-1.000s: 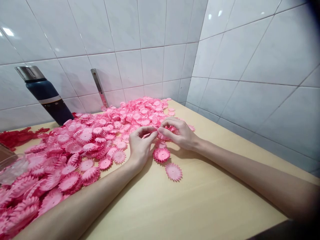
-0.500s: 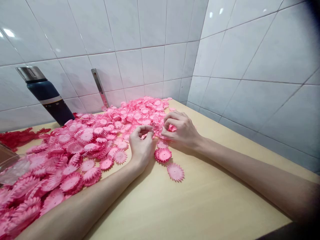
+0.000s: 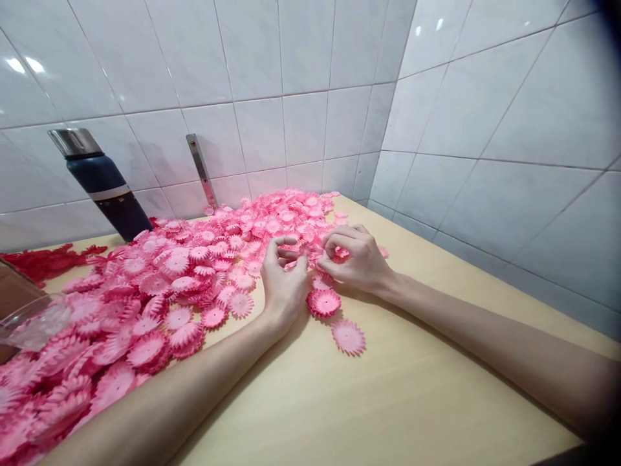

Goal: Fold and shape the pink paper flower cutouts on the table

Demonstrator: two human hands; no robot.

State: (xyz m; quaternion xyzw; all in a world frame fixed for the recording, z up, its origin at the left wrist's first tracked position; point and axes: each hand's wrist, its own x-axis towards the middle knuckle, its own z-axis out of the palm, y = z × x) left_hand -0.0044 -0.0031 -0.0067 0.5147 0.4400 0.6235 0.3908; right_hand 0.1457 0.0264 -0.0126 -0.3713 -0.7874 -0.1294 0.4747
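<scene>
My left hand (image 3: 284,281) is raised over the table with its fingers curled and its thumb close to the fingertips. Facing it, my right hand (image 3: 358,257) has thumb and forefinger brought together in a pinch. Whatever lies in either pinch is too small or too hidden to name. Pink flower-shaped discs with notched edges show behind and between the fingers. Just below the hands lie a darker pink disc stack (image 3: 324,302) and a single pale pink disc (image 3: 348,337). A large heap of such pink discs (image 3: 177,260) spreads behind and left of my left hand.
A dark blue bottle (image 3: 109,188) with a metal cap stands at the back left. Red pieces (image 3: 51,262) lie beside it, near a cardboard box (image 3: 19,291) and a clear plastic container (image 3: 41,323). A metal strip (image 3: 200,165) leans on the tiled wall (image 3: 301,123) behind the table (image 3: 301,401).
The view has shifted slightly, moving everything a little to the right. My left thumb and forefinger look slightly further apart. Both hands otherwise keep their places by the discs.
</scene>
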